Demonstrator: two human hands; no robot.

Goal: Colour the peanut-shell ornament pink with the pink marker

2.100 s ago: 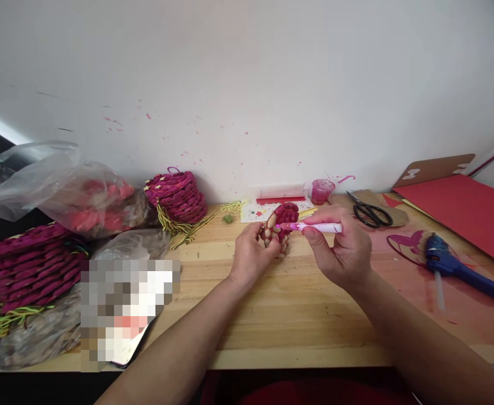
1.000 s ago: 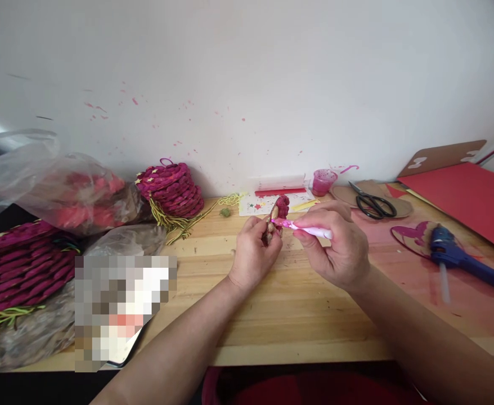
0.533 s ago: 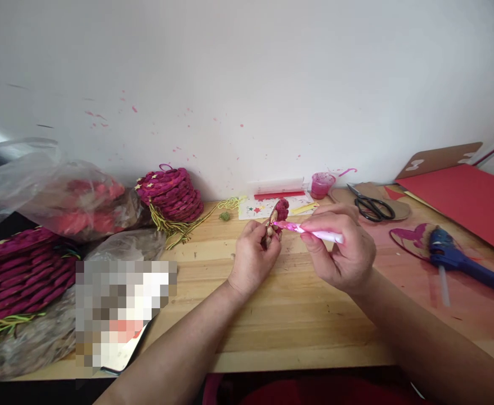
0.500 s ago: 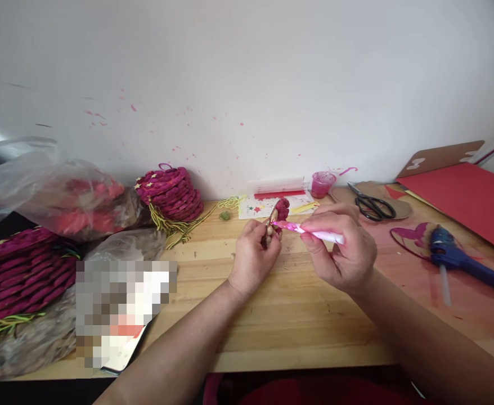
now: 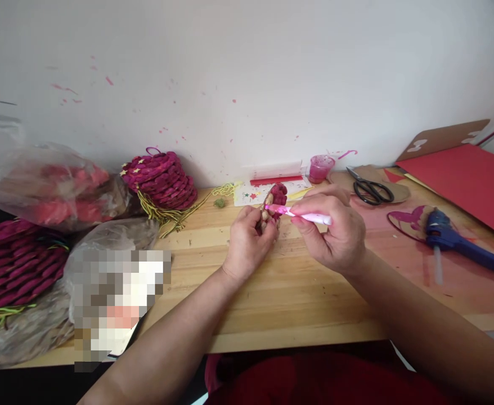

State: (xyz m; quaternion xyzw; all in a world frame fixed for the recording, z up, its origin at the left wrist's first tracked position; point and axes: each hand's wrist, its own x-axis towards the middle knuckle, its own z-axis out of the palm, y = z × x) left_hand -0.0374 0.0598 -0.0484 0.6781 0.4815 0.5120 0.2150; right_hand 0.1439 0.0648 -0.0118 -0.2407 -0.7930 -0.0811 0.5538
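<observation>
Knobbly magenta-and-tan craft piece [image 5: 278,195] slants up from the pinching left hand [image 5: 247,241], while the right hand [image 5: 335,228] grips a slim white pink-tipped stick [image 5: 317,217] angled leftward at it.

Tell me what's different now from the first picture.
The red-and-tan piece in the left hand has turned and looks narrower; the brush in the right hand now slopes down rightward. The camera view shifted. Nothing was let go; scissors and blue glue gun stayed put.

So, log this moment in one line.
left hand: lumpy tan-and-magenta piece | right hand: slim white pink-stained brush | brush tip: at piece
</observation>
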